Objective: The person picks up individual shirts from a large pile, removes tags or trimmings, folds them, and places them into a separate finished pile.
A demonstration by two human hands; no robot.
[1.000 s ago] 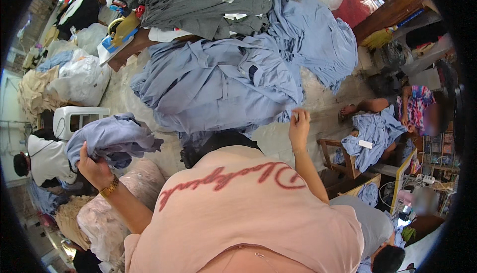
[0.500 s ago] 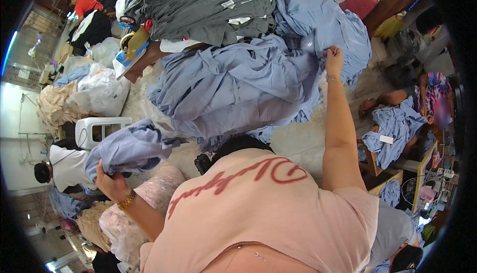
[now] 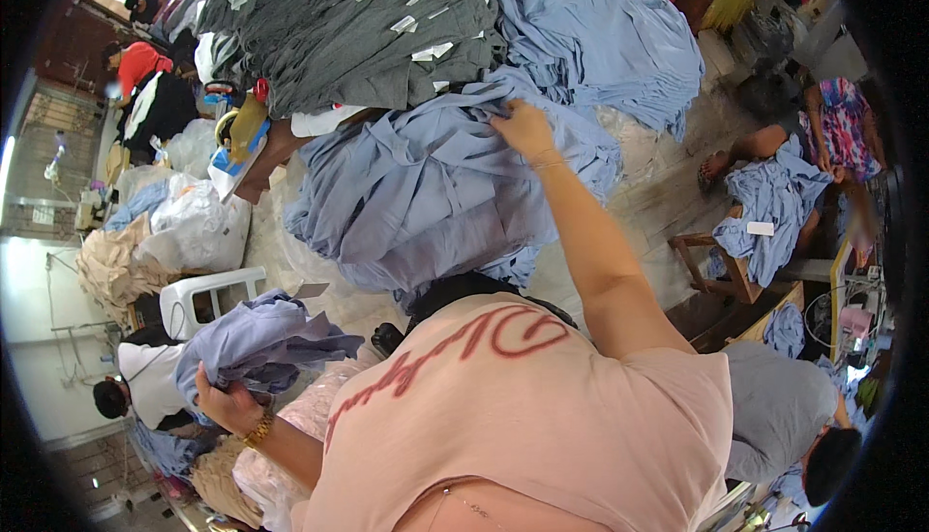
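Note:
My left hand [image 3: 228, 404], a gold watch at its wrist, grips a bunched blue garment [image 3: 256, 338] out to the left; a small flat tag [image 3: 311, 290] sticks up from it. In front of me lies a large heap of blue garments [image 3: 406, 179], with folds and straps of cloth loose on top. My right arm reaches forward over it. The fingers of my right hand [image 3: 524, 131] are closed on the blue cloth at the heap's far side; the fingertips are partly hidden in the folds.
Beyond the heap lie dark grey garments [image 3: 329, 58] with white labels, and another blue pile [image 3: 600, 48]. A white plastic stool [image 3: 208, 295] and stuffed bags [image 3: 194, 222] are at left. At right, a seated person holds blue clothing [image 3: 769, 208]; another person [image 3: 774, 411] sits nearer.
My right hand has moved left, from the heap's right end to its far middle side. My left hand still holds its garment, whose tag now shows. The view has shifted slightly.

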